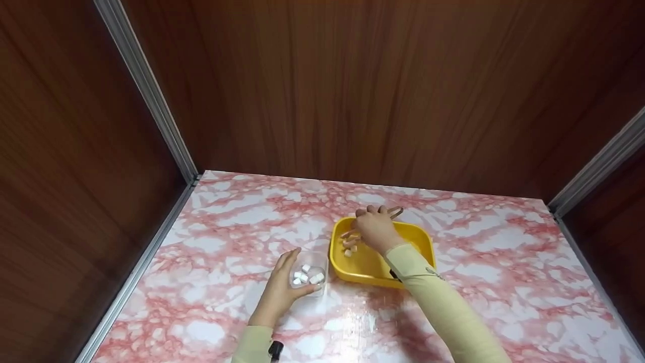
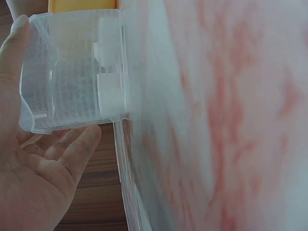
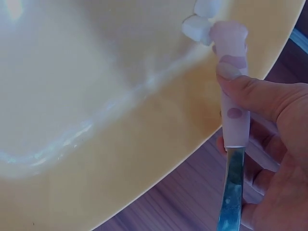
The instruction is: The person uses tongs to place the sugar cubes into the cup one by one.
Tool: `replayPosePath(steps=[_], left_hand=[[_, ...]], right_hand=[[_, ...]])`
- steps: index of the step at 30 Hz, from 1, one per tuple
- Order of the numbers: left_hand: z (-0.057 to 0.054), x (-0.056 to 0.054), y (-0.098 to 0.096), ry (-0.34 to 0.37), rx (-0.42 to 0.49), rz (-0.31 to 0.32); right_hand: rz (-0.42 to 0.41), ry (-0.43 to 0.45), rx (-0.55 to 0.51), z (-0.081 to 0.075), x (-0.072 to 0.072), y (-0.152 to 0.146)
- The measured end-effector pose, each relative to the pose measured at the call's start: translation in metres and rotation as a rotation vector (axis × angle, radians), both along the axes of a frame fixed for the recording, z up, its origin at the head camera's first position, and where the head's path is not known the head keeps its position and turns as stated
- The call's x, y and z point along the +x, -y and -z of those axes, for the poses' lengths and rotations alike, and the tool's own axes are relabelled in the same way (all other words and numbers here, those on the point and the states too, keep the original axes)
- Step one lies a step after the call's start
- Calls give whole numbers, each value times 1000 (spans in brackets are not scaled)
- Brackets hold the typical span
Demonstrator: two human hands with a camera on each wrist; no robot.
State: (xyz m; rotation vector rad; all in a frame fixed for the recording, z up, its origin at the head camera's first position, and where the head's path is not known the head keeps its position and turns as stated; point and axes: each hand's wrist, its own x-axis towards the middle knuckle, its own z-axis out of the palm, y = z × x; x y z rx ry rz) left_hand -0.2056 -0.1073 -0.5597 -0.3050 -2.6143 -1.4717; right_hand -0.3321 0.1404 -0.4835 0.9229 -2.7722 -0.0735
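Note:
My left hand [image 1: 280, 287] holds a clear plastic container [image 2: 77, 67], its thumb on one side and its fingers on the other. Several small white blocks [image 1: 301, 276] lie at the container's bottom. Over the yellow tray [image 1: 368, 276], my right hand [image 1: 375, 228] grips metal tongs [image 3: 233, 183] with pink, spotted ends. Their pink tip [image 3: 230, 36] points down into the tray, close against small white blocks [image 3: 197, 29] near its left wall. Whether the tips pinch a block, I cannot tell.
The container stands just left of the tray on a red-and-white marbled tabletop [image 1: 211, 272]. Dark wood-grain panels [image 1: 302, 91] rise behind and at both sides, with metal strips [image 1: 151, 91] along the corners.

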Motion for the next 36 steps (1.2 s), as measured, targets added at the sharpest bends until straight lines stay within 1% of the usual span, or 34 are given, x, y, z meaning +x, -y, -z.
replayPosePath(steps=[4,12,20,27,36], left_hand=[[0,0,1,8,-3,-4],[2,-1,0,26,-5,-4],[1,-1,1,5,-9,-5],[0,0,1,15,-7,-6],[1,0,1,2,-3,-7]], right_hand=[[6,6,3,-1,0,-2],[-3,-21,18,2,0,-2],[7,-13,33,2,-3,1],[-1,-38,32,4,-4,2],[19,-17,54,9,-4,3]])
